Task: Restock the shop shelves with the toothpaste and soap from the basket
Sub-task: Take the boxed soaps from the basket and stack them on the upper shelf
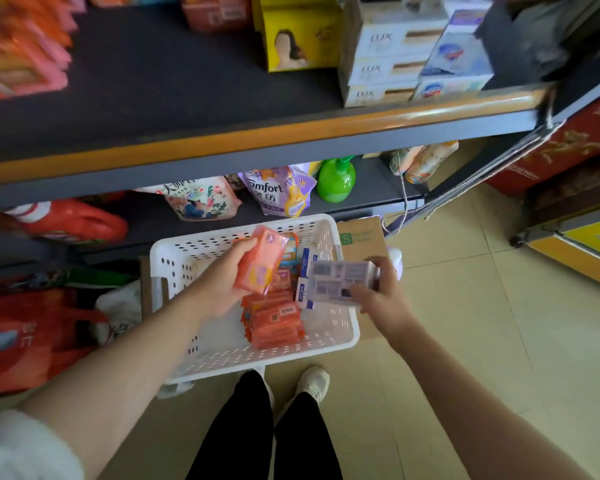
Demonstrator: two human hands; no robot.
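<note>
Two hands work over a white perforated basket (174, 258) on the floor below a dark shelf (194, 84). Far up and left of the left hand, a blurred row of orange and pink packs (21, 60) is cut off by the frame edge, too smeared to count or read. Below them, left of the left forearm, sit red bags (18, 337) with writing I cannot make out. The left hand (222, 285) has its fingers and thumb closed around one orange soap packet (262, 259), lifted above the basket; its label is illegible. Just under that hand, a stack of orange packets (272, 322) lies in the basket, overlapping too much to count. Above the hands, on the lower shelf, one purple pouch reads "Comfort" (278, 192), its first letter partly hidden, beside one green spray bottle (336, 178). The right hand (383, 292) grips a pale lilac box (340, 282), printed side up, with small text and codes too blurred to read; white and blue boxes (305, 268) beneath it are mostly hidden. Up and right of both hands, three stacked white boxes marked "LUX" (381, 67) stand on the upper shelf beside blue and white boxes (454, 71)
</note>
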